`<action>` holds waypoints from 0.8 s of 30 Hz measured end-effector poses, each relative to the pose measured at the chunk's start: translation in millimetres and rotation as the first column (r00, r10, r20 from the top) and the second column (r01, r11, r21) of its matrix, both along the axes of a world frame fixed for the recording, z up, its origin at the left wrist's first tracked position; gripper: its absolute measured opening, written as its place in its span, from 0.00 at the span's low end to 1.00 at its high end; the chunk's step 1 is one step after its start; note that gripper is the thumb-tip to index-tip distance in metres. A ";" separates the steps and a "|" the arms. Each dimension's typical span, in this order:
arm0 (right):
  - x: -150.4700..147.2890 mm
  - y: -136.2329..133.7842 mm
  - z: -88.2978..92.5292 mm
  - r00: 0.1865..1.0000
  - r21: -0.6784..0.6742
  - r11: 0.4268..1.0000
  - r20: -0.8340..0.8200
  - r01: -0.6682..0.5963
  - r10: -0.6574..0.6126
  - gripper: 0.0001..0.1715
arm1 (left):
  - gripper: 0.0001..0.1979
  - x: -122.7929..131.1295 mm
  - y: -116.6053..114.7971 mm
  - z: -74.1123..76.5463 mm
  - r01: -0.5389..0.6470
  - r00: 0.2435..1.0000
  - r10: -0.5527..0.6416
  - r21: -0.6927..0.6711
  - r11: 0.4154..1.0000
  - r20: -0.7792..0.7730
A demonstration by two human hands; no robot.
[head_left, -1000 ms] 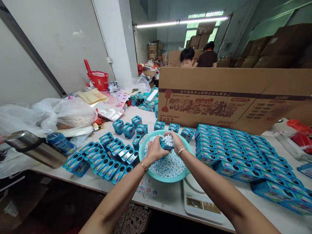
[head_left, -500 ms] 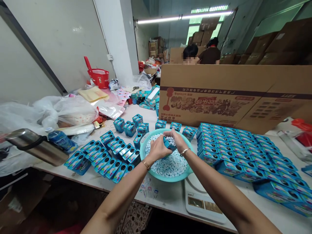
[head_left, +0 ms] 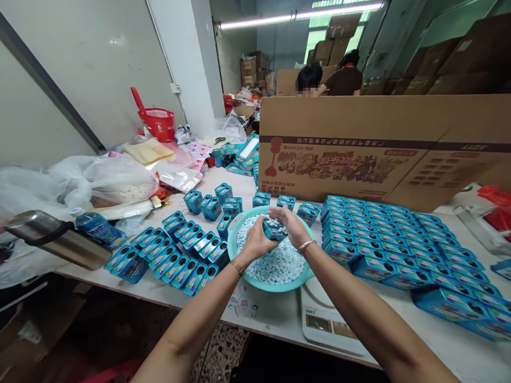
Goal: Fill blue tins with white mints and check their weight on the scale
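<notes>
Above a turquoise basin full of small pale blue-white pellets, my left hand grips a small blue box. Pellets show heaped at the top of that box. My right hand is cupped along the box's far right side, its fingers stretched out and close to the heap; whether any pellets lie under its palm is hidden. Rows of similar blue boxes with dark round openings stand left of the basin. A larger block of such boxes is packed together on the right.
A white scale sits at the table's front edge, right of the basin. Behind the boxes rises a large cardboard sheet. A steel flask, blue bottle and plastic bags lie left. Two people are beyond.
My right hand has opened outward slightly, so the box and its pellets show more. The left hand keeps its grip on the box. The whole view has shifted slightly.
</notes>
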State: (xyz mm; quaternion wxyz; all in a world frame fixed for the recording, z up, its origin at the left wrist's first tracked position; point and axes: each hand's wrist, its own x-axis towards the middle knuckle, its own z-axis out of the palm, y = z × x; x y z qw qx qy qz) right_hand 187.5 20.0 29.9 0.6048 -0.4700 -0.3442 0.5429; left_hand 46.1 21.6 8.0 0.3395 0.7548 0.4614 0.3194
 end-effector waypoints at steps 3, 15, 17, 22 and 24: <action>2.5 -1.0 2.7 0.999 0.002 1.000 -0.031 0.030 -0.030 0.27 | 0.34 -2.6 -0.9 0.9 0.018 0.998 -0.018 -0.003 1.000 0.061; -1.8 -6.9 -20.5 0.982 -0.087 0.996 -0.182 0.036 -0.051 0.28 | 0.34 -9.5 -6.2 -5.6 0.168 0.938 -0.148 -0.037 0.985 0.315; -2.8 -9.2 -22.0 0.982 -0.086 0.996 -0.185 0.019 -0.035 0.29 | 0.34 -10.7 -7.4 -6.4 0.182 0.930 -0.160 -0.038 0.982 0.331; -7.4 -15.6 -22.9 0.976 -0.072 0.994 -0.199 0.079 -0.092 0.27 | 0.35 -12.4 -13.4 -7.2 0.224 0.877 -0.153 -0.104 0.969 0.456; -9.2 -18.8 -22.2 0.971 -0.078 0.996 -0.230 0.042 -0.059 0.28 | 0.36 -13.1 -16.9 -7.0 0.254 0.861 -0.141 -0.171 0.952 0.489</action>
